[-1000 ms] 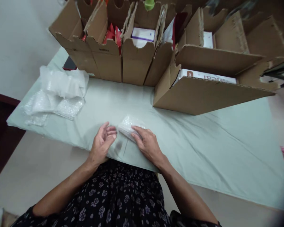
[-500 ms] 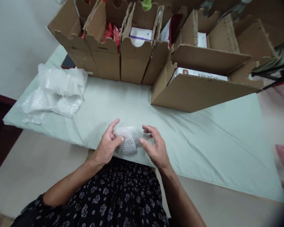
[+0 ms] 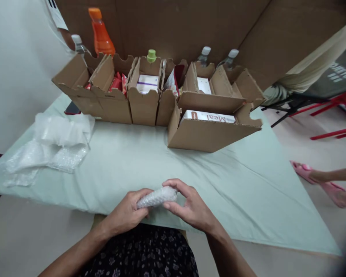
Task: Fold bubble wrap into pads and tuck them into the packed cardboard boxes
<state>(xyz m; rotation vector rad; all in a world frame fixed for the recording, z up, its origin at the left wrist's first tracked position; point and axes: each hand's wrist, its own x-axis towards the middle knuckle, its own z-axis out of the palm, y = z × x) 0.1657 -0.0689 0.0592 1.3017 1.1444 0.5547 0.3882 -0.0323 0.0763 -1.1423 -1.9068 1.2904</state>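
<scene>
Loose bubble wrap point(image 3: 62, 140) lies well left of the grip. The left hand point(image 3: 128, 212) closes on one end of the bubble-wrapped bundle point(image 3: 158, 196), held between both hands; the right hand point(image 3: 193, 204), half open, spans its other end. Light, even pressure should hold the layers snug.

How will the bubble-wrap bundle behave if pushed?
The bubble-wrap bundle likely gives under pressure: its surface is bubbled film. It may roll, looking rounded. It could unwrap if left hand and right hand release: no tape shows.
</scene>
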